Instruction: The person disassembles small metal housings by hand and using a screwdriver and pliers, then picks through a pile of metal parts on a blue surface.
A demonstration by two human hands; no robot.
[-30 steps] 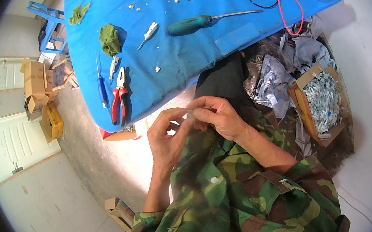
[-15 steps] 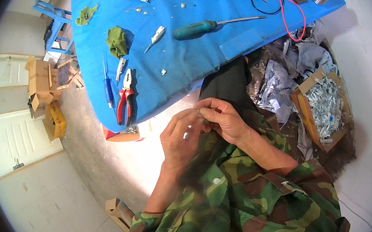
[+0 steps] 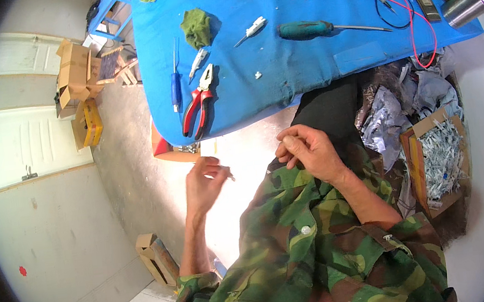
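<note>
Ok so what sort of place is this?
Probably a workshop or repair corner: red-and-black-handled metal pliers and a teal-handled metal screwdriver lie on a blue cloth-covered table, and an open brown cardboard box heaped with small whitish pieces stands nearby.

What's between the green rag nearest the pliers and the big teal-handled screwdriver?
A small white part with a thin metal tip, touching neither the rag nor the screwdriver; blue cloth shows on both sides. Head view.

A small piece (image 3: 231,176) in the left hand (image 3: 203,186) was too blurred to identify. The view's far edge cropped a blue stool (image 3: 109,10).
</note>
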